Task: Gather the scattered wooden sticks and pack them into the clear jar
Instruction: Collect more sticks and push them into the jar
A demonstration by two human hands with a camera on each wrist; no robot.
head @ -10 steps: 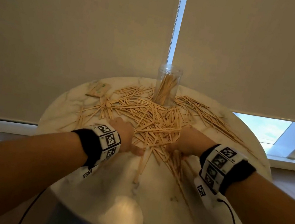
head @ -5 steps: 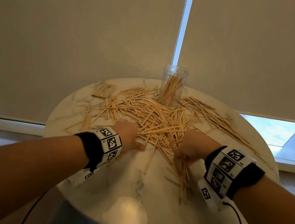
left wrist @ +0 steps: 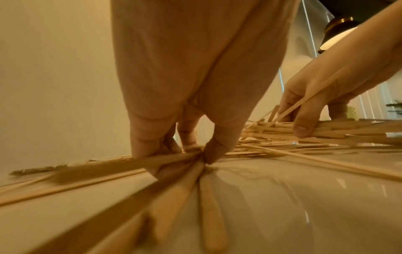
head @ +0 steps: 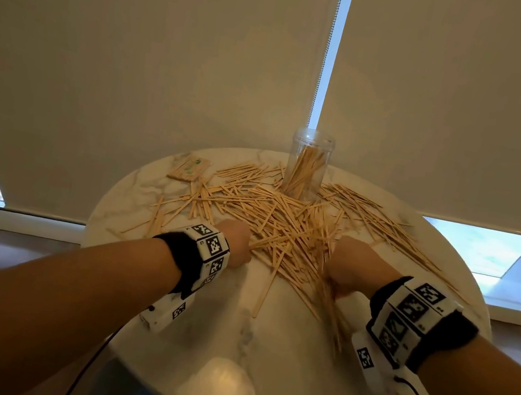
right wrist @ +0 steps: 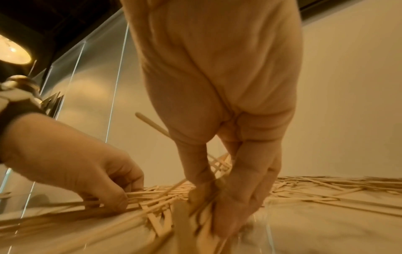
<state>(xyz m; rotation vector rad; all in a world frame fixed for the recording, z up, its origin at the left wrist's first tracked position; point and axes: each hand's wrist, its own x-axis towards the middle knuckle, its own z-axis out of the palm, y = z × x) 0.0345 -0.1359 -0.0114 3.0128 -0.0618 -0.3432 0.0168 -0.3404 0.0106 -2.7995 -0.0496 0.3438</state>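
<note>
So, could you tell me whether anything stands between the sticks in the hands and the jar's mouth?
Nothing visible blocks it. The clear jar stands open-topped at the table's far edge; only loose sticks lie flat between it and the left hand and right hand.

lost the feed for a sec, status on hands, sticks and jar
Left hand pinching sticks, right hand gripping a bunch. Loose sticks cover the table. Clear jar upright, partly filled, open. Nothing blocking it.

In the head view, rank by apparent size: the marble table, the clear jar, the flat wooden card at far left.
1. marble table
2. clear jar
3. flat wooden card, smaller than the jar, though foreshortened where it lies.
</note>
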